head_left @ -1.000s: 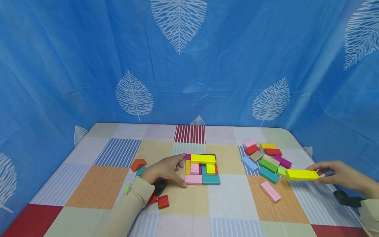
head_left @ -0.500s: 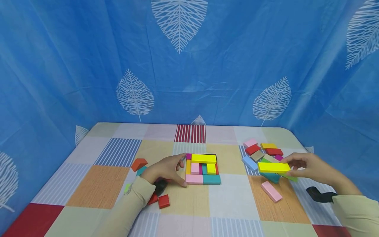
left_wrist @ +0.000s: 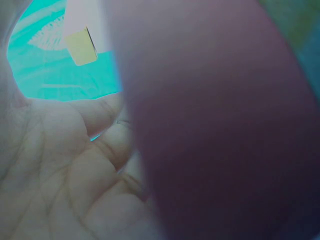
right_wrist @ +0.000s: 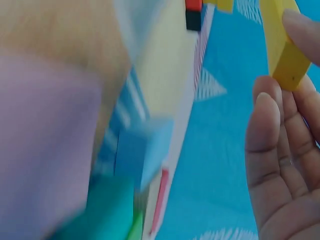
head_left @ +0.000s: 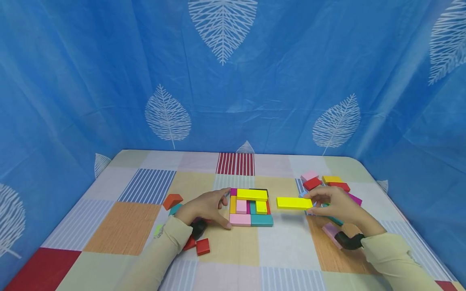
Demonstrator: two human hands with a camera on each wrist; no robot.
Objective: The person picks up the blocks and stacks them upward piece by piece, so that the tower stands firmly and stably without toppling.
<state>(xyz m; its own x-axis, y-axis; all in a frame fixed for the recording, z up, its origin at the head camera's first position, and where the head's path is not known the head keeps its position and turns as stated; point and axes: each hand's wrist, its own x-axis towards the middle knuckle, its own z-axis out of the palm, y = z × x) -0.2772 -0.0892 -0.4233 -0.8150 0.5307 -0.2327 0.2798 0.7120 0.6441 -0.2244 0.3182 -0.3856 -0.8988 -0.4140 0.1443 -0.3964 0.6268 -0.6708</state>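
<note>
My right hand [head_left: 333, 204] pinches a long yellow block [head_left: 294, 203] by its right end, between thumb and fingers. The block hangs level over the table, just right of a low square build of coloured blocks. In the right wrist view the yellow block [right_wrist: 287, 55] is held at its end. One yellow block [head_left: 252, 195] lies across the back of the build; a pink block [head_left: 240, 220] and a teal block [head_left: 261, 220] form its front. My left hand [head_left: 207, 208] rests at the build's left side, index fingertip at the back corner and thumb at the front corner.
Several loose blocks lie at the right, among them a red block [head_left: 312, 184] and a yellow-orange block [head_left: 331, 179]; the right hand partly hides them. Around the left wrist lie an orange block [head_left: 172, 201] and a red block [head_left: 203, 246]. A blue curtain [head_left: 233, 101] stands behind the table.
My right hand has carried the yellow block leftward from the right edge, over the loose blocks, to near the build. The left hand has stayed in place.
</note>
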